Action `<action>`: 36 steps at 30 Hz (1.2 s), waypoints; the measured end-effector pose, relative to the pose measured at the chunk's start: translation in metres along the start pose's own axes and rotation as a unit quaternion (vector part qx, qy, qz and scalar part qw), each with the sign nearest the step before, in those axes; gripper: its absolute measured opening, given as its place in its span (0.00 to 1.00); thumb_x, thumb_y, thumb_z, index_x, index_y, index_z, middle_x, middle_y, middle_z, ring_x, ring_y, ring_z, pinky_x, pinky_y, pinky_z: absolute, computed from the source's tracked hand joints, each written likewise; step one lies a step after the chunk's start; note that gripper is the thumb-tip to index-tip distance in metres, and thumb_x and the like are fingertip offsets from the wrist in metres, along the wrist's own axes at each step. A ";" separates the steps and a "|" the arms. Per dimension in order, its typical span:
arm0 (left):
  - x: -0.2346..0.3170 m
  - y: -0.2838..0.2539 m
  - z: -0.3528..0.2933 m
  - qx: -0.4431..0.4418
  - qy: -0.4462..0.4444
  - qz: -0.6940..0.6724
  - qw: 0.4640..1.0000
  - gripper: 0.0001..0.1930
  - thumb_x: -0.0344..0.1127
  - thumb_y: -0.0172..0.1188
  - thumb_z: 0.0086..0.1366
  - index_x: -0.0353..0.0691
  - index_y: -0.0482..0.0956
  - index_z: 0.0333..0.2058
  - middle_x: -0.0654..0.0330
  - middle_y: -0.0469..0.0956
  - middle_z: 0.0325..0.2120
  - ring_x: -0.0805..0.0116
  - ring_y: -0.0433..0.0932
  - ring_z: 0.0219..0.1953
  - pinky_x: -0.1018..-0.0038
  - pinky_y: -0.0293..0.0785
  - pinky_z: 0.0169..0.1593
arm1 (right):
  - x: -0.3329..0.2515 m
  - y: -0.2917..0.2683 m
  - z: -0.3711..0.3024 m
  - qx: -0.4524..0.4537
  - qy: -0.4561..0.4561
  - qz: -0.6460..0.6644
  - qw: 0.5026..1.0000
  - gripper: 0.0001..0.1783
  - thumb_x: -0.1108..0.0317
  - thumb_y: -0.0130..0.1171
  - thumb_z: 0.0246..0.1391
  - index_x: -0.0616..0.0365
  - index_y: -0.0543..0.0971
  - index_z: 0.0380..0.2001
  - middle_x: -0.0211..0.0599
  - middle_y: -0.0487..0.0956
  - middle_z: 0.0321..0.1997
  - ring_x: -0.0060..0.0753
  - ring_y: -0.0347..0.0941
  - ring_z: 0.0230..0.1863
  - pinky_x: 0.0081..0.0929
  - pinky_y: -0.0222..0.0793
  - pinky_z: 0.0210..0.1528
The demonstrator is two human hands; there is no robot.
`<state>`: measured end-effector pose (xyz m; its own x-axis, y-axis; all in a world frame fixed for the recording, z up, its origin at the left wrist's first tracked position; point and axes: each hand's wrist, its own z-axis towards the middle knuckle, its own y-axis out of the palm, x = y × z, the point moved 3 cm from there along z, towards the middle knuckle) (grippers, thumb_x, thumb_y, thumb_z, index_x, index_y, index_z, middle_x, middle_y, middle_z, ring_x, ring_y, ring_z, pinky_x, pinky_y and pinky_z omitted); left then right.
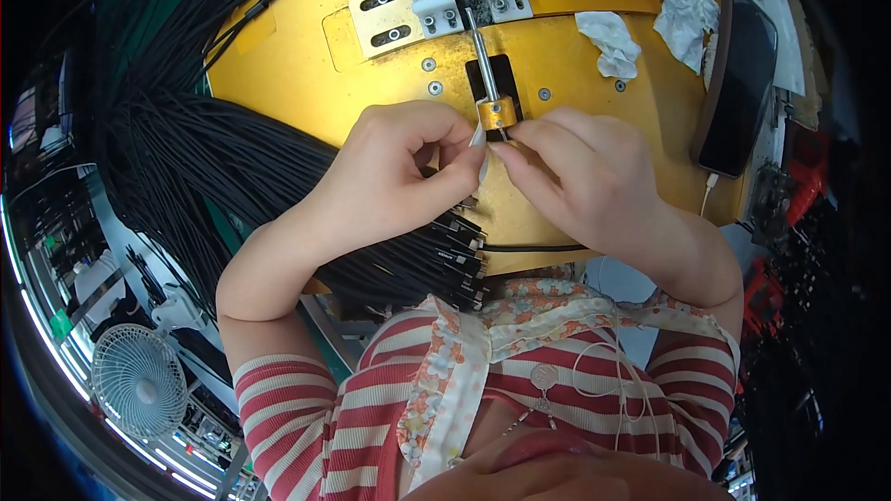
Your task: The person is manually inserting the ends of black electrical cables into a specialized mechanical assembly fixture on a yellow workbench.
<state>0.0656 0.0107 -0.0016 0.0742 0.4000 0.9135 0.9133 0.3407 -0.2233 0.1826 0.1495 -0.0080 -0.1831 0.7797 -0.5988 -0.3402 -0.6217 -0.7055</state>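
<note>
Both of my hands meet at a small brass-coloured collar (497,114) with a slim metal rod (482,60) running away from it. My left hand (385,172) is closed, thumb and fingers pinched at the collar's near left side, where a small pale sliver shows; I cannot make out what it is. On the other side my right hand (585,167) is closed too, fingertips pinched beside the collar's lower end near a short thin pin. What it grips is hidden. Under my left forearm lies a thick bundle of black cables (269,153), its metal-tipped plugs (464,255) at the near edge.
Beyond the rod, two white clamp blocks (432,5) are screwed to the yellow metal surface (371,83). Crumpled white tissues (609,43) lie to the right, near a dark phone (738,83) with a white cable plugged in. A white fan (141,382) stands at the lower left.
</note>
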 end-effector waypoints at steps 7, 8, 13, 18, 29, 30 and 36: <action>0.003 0.000 0.002 -0.016 -0.005 0.016 1.000 0.06 0.29 0.61 0.59 0.32 0.76 0.27 0.62 0.73 0.17 0.79 0.68 0.18 0.80 0.63 0.22 | 0.001 0.008 0.000 0.047 -0.002 0.005 0.999 0.10 0.68 0.66 0.47 0.55 0.73 0.21 0.30 0.68 0.18 0.34 0.68 0.15 0.28 0.62 0.16; 0.004 0.001 0.002 -0.016 -0.005 0.031 0.999 0.06 0.29 0.61 0.59 0.31 0.76 0.27 0.61 0.73 0.18 0.79 0.68 0.18 0.80 0.64 0.22 | 0.002 0.009 0.000 0.046 0.004 0.023 0.999 0.10 0.69 0.65 0.47 0.55 0.73 0.22 0.31 0.68 0.18 0.35 0.68 0.15 0.29 0.62 0.16; 0.005 0.001 0.001 -0.025 0.008 0.043 0.999 0.06 0.28 0.59 0.61 0.32 0.75 0.28 0.65 0.72 0.19 0.82 0.66 0.20 0.82 0.62 0.23 | 0.000 0.006 0.000 0.058 0.020 0.086 0.994 0.08 0.75 0.64 0.46 0.58 0.73 0.23 0.34 0.71 0.20 0.37 0.69 0.16 0.30 0.64 0.17; 0.001 0.002 -0.001 -0.035 0.010 0.032 0.999 0.05 0.27 0.57 0.63 0.32 0.74 0.29 0.69 0.72 0.22 0.87 0.63 0.23 0.86 0.60 0.25 | -0.001 0.006 0.002 0.057 0.024 0.103 0.993 0.07 0.77 0.64 0.45 0.60 0.73 0.24 0.36 0.72 0.21 0.38 0.70 0.18 0.31 0.65 0.18; 0.004 0.002 0.000 -0.051 0.027 0.062 0.996 0.06 0.28 0.57 0.64 0.31 0.75 0.29 0.69 0.72 0.21 0.86 0.63 0.23 0.85 0.60 0.24 | 0.001 0.006 0.002 0.054 0.026 0.111 0.992 0.07 0.77 0.63 0.46 0.60 0.73 0.24 0.36 0.70 0.20 0.39 0.70 0.18 0.32 0.65 0.19; 0.005 0.001 0.000 -0.051 0.027 0.062 0.996 0.06 0.28 0.57 0.64 0.31 0.75 0.29 0.69 0.72 0.21 0.86 0.63 0.23 0.85 0.60 0.24 | 0.002 0.006 0.002 0.054 0.026 0.112 0.992 0.07 0.77 0.63 0.46 0.60 0.73 0.24 0.36 0.70 0.20 0.39 0.70 0.18 0.32 0.65 0.19; 0.006 -0.006 0.000 -0.073 -0.008 0.016 0.997 0.07 0.29 0.58 0.65 0.31 0.76 0.30 0.69 0.71 0.21 0.86 0.64 0.23 0.85 0.60 0.25 | -0.002 -0.008 0.008 0.059 -0.066 0.045 0.995 0.13 0.66 0.69 0.38 0.55 0.72 0.23 0.31 0.67 0.20 0.33 0.67 0.17 0.28 0.59 0.17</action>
<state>0.0607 0.0110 0.0049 0.0988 0.4232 0.9006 0.9592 0.2004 -0.1994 0.1787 0.1529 0.0017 -0.3347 0.7284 -0.5978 -0.4207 -0.6832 -0.5969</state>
